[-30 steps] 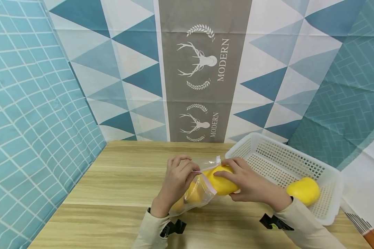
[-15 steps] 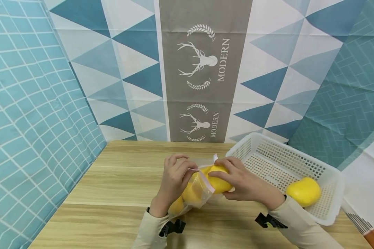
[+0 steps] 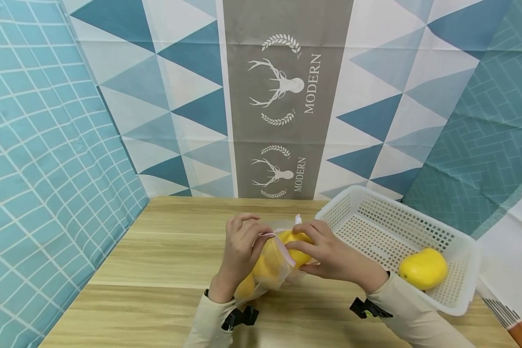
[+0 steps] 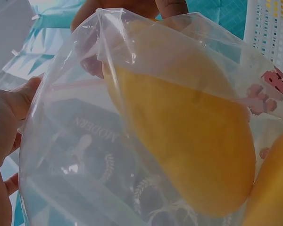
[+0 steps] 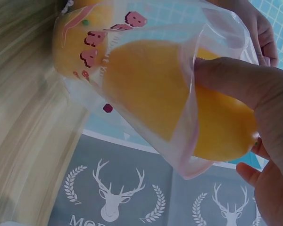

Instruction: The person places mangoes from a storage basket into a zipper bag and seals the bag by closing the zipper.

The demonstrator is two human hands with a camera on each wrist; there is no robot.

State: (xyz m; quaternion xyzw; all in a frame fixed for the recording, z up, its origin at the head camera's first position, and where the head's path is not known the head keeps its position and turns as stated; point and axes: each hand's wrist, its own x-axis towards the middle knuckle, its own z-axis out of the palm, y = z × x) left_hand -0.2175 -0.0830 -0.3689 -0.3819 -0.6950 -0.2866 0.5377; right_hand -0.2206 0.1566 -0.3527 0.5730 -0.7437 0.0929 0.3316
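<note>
Holding a mango (image 5: 217, 122) partway through the mouth of a clear bag (image 3: 284, 251), lower centre of the head view.
The left hand (image 3: 240, 244) pinches the bag's rim between thumb and fingers; the right hand (image 3: 337, 253) has thumb and fingers curved around the mango's outer end. To tuck it in well, it seems best to hold the rim wide, push from that end, and avoid dragging the thin film inward.

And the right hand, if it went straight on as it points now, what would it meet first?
Most likely the pink rim of the clear bag, which its thumb seems to touch; past that, roughly in line, the left hand, though depth is unclear.
</note>
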